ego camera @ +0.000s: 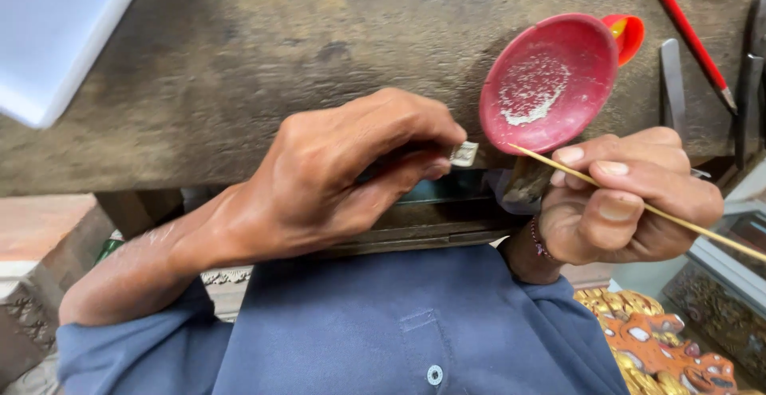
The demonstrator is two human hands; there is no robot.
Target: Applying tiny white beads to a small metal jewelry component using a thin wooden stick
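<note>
Pinching a small silvery square piece [463,154] between thumb and forefinger, the left hand [335,175] holds it at the near edge of the worn wooden bench [239,52]; the right hand [622,203] grips one thin bamboo stick [638,205], fingers clenched round it; its long axis runs from lower right to upper left, tip pointing at the one red bowl [546,84], just beside its rim; one red pencil [686,32] lies behind, with two metal tools [672,80] near it.

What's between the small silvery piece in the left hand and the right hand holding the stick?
Only the stick's tip and the red bowl's lower rim, in the head view.
</note>
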